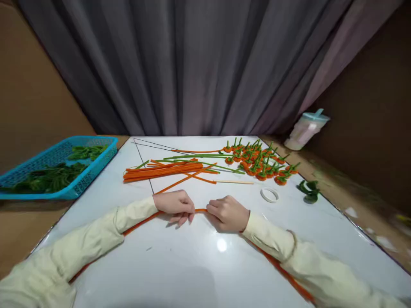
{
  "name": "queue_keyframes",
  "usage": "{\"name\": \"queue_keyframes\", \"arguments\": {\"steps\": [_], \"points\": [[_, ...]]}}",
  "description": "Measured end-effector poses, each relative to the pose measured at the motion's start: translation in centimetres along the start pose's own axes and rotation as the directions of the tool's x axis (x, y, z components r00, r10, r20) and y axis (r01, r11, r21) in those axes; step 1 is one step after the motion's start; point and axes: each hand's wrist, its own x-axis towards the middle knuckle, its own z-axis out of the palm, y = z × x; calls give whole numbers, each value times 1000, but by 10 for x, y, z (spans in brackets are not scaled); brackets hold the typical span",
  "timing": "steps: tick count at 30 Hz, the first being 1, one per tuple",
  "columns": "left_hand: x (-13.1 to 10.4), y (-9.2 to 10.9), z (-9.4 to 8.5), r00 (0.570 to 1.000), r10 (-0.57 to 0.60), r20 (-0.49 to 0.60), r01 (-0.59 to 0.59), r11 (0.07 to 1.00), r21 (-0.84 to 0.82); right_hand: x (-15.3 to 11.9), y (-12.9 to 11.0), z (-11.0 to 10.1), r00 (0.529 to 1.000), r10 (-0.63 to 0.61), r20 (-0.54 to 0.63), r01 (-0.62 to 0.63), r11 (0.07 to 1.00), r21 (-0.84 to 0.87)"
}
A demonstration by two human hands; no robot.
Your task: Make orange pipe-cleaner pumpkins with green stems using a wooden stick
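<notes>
A long orange pipe cleaner (201,210) runs between my two hands, low over the white table. My left hand (176,202) pinches it between thumb and forefinger, with the other fingers hanging loosely below. The fingers of my right hand (228,214) are wrapped around it a short gap away. Its ends trail under both forearms toward me. Just beyond my left hand lies a bundle of orange pipe cleaners (160,172), with several loose ones crossing it. Green pipe cleaners (201,156) lie behind the bundle. Beyond my right hand is a cluster of small orange pumpkin-like pieces with green stems (252,164).
A white ring (269,195) and dark green curled pieces (308,191) lie on the white table (192,269) at right. At left stands a blue basket (69,193) holding green pieces. A lidded cup (306,128) stands back right, before a grey curtain (199,68).
</notes>
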Motion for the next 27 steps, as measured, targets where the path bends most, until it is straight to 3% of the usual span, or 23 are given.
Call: {"name": "queue_keyframes", "arguments": {"steps": [15, 27], "points": [[2, 4, -4, 998, 47, 31, -43, 991, -127, -1, 2, -1, 1000, 8, 20, -8, 1000, -17], [1, 6, -1, 996, 83, -18, -83, 996, 26, 0, 4, -3, 998, 29, 52, -27, 998, -48]]}}
